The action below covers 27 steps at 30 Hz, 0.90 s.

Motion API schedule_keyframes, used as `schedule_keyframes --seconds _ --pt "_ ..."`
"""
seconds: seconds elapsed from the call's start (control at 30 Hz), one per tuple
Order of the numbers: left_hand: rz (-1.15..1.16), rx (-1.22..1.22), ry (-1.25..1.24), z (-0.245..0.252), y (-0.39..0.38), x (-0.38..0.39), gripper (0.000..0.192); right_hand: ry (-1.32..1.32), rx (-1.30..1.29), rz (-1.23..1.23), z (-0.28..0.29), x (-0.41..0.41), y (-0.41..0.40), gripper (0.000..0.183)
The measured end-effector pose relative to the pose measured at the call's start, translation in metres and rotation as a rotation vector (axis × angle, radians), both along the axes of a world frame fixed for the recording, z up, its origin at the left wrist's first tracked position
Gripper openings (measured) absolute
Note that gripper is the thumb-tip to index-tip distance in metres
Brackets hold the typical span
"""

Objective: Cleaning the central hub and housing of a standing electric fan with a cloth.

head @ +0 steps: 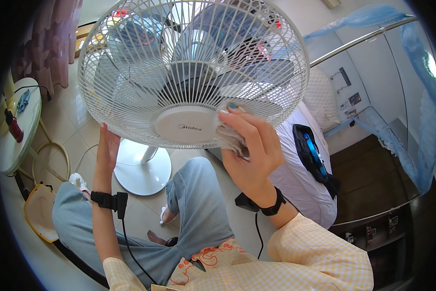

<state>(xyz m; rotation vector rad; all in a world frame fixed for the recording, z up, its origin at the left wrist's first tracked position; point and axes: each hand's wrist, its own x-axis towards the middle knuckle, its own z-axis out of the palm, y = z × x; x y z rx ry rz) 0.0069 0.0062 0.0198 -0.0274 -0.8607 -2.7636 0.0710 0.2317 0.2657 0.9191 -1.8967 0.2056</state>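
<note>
A white Midea pedestal fan with a round wire grille and grey blades stands before me, its round base on the tiled floor. My right hand holds a crumpled whitish cloth against the front grille, just right of the centre cap. At the lower left rim of the grille is my left hand, upright, its fingers partly hidden behind the rim; whether it grips the rim I cannot tell. Both wrists wear black straps with cabled devices.
At left, a round white table carries a dark red bottle and a blue cloth. A bed with a pale sheet and a black-and-blue item lies at right, beside a metal-railed frame with blue fabric.
</note>
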Motion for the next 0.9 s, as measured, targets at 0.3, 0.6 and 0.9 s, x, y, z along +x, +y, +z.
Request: schedule_keyframes --seconds 0.3,0.6,0.9 --pt "-0.016 0.018 -0.014 -0.0003 0.0 0.0003 0.066 -0.066 0.049 0.003 -0.0083 0.0003 -0.0003 0.05" --pt "0.007 0.009 -0.039 0.004 0.0017 0.0007 0.065 -0.087 0.048 -0.01 -0.0095 0.0022 -0.0004 0.049" --pt "0.005 0.016 -0.016 -0.0044 -0.0012 -0.0017 0.067 -0.147 0.043 -0.011 -0.0093 0.0056 -0.0005 0.049"
